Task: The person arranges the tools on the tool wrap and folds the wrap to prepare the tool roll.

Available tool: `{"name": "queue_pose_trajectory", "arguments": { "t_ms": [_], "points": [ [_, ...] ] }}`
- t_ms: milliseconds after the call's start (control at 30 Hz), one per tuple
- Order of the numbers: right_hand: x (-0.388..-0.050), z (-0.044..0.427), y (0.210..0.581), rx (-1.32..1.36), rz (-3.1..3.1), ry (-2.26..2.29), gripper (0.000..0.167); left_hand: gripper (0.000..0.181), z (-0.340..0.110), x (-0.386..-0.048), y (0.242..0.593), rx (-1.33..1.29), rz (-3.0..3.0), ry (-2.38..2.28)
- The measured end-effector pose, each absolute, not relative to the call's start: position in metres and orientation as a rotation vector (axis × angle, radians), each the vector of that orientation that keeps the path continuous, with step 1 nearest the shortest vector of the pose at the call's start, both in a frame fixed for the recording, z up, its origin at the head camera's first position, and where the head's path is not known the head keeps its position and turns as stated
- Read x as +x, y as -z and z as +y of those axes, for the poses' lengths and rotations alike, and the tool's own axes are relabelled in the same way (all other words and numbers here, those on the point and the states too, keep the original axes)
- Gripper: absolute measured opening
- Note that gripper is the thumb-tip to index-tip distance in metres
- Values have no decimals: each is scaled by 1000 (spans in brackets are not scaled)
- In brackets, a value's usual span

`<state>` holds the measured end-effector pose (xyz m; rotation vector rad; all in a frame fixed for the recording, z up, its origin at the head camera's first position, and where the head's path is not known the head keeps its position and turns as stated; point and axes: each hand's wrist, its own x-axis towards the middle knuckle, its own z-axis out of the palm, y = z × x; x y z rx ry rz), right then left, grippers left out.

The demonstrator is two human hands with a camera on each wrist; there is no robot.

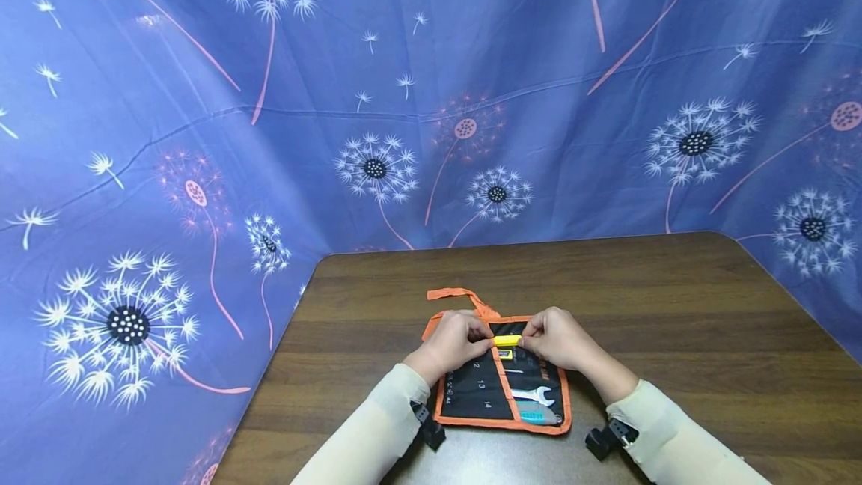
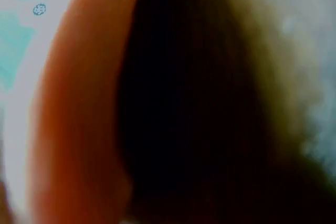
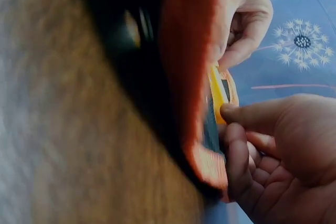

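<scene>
A small yellow bar-shaped item [image 1: 507, 340] spans the gap between the two hands, above the upper part of a black tool pouch [image 1: 465, 395] with orange trim. My left hand [image 1: 453, 341] pinches its left end. At its other end, my right hand [image 1: 555, 337] grips with thumb and fingers; the right wrist view also has this yellow item [image 3: 218, 94] between the fingertips. Lower in the pouch sit a silver open-ended wrench [image 1: 535, 395] and a teal-handled tool [image 1: 537, 413]. The left wrist view is mostly blurred orange trim [image 2: 84, 108] and dark fabric.
The pouch lies on a brown wooden table [image 1: 646, 290]. An orange strap [image 1: 465, 293] trails from its top edge toward the back. Behind the table hangs a blue cloth [image 1: 431, 51] with dandelion prints. Black wrist cameras [image 1: 606, 440] sit at both sleeves.
</scene>
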<state>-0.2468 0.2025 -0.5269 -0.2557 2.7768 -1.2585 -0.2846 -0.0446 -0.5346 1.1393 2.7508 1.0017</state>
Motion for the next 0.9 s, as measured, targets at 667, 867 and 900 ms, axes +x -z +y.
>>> {"name": "queue_pose_trajectory", "arguments": {
  "t_ms": [667,867,900],
  "points": [
    [-245,204,521,-185,2720,1270,10,5,-45,-284,538,1105,2738,-1020],
    [-247,212,516,-222,2731,1265,8,6,-48,-281,534,1124,2760,-988],
    [-247,213,515,-226,2733,1267,7,6,-48,-281,534,1125,2764,-986]
  ]
}}
